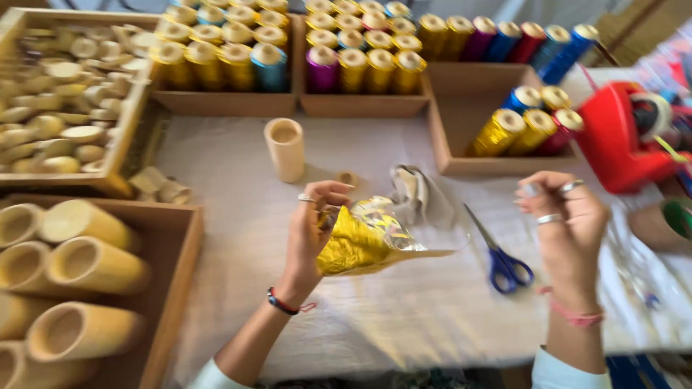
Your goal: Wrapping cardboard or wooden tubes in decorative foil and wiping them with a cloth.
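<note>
Two hands are up over the white cloth. My left hand (311, 229) pinches a crumpled sheet of gold foil (364, 238) at its left edge, fingers closed on it, so the sheet fans out rightward from the grip. My right hand (566, 220) hovers well apart, fingers curled around nothing. I judge a firm pinch near the edge keeps the foil from tearing. Blue-handled scissors (501, 256) lie between the hands, a bare cardboard tube (285, 149) farther off.

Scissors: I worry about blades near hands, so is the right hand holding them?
No, the scissors lie on the cloth, apart from the right hand.
</note>
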